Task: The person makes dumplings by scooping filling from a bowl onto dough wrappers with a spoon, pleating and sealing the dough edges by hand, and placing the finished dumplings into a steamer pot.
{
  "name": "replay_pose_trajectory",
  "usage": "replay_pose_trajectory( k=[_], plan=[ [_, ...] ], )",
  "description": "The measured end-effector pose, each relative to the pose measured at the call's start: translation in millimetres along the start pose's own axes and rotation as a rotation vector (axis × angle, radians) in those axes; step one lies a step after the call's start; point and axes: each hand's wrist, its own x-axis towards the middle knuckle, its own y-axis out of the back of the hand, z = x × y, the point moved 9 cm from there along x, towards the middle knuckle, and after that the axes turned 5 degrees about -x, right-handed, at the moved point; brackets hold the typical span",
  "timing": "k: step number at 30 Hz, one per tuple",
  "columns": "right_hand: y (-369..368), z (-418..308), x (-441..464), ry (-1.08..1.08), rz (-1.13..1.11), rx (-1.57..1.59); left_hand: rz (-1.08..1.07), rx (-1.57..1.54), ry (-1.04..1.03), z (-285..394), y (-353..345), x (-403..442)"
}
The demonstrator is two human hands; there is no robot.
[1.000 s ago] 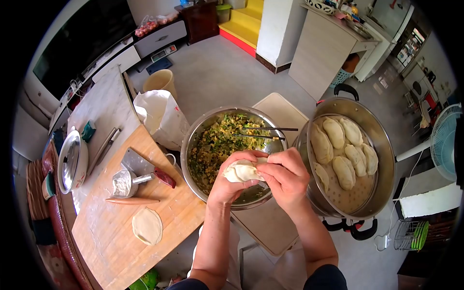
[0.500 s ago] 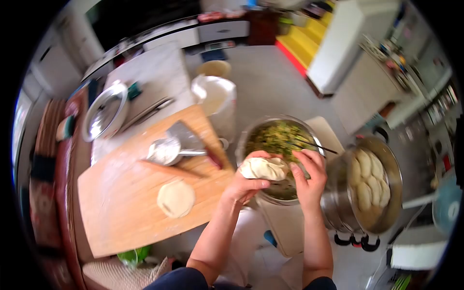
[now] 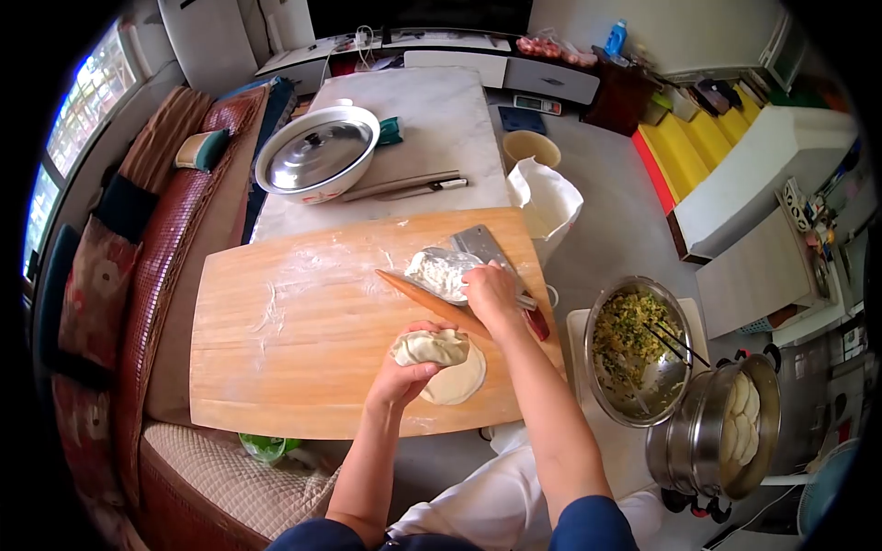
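At far left, a lidded bowl stands on the marble counter, its contents not open to inspection. Nearer, a wooden board carries smears of white powder.

The hands are apart. The left hand, raised over the board, is closed around one plump dumpling. Its edge appears pleated and folded over; judged from this view, shaping is complete or close to it, though the underside is hidden.

Just behind, a rolling pin lies aslant beside a metal scoop of flour. Below, a round wrapper lies flat on the board, partly masked by the held dumpling; its visible part is bare and unfilled. A cleaver lies under the scoop. The right hand is at the scoop's right side; whether its fingers grip anything cannot be told.

To the right, a steel basin holds a considerable amount of loose filling, with chopsticks resting in it.

At far right, a steamer contains several finished dumplings; exact count not determinable. The held one is not yet among them.
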Motion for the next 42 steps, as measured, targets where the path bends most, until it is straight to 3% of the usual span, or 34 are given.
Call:
replay_pose_trajectory(
  k=[10, 14, 17, 21, 24, 30, 37, 40, 42],
  plan=[
    [-100.4, -6.7, 36.5, -0.152, -0.467, 0.026, -0.022, -0.115, -0.099, 37.3, 15.6, 7.0],
    [-52.8, -25.3, 31.2, -0.143, -0.46, -0.001, -0.055, -0.144, -0.139, 43.4, 13.4, 16.7],
    [-12.8, -29.1, 23.6, 0.209, 0.119, 0.262, -0.048, -0.135, -0.148, 45.5, 8.4, 21.1],
    [74.2, -24.6, 6.8, -0.009, 0.117, 0.909, 0.007, -0.076, -0.162, 49.8, -2.9, 22.8],
    [145.9, -60.9, -24.2, 0.14, 0.125, 0.876, 0.045, -0.02, -0.171, 49.7, -16.7, 23.0],
    [190.1, -83.3, -56.4, 0.255, 0.254, 0.649, -0.001, 0.043, -0.186, 43.4, -51.2, 26.7],
    [217.3, -73.5, -80.5, 0.282, 0.34, 0.508, -0.046, 0.035, -0.158, 29.6, -82.8, 25.1],
    [238.3, -60.2, -86.2, 0.165, 0.307, 0.696, -0.058, 0.022, -0.161, 31.3, -104.5, 24.2],
    [252.0, -59.6, -90.8, 0.199, 0.332, 0.68, -0.072, 0.044, -0.152, 29.3, -115.8, 23.3]
  ],
)
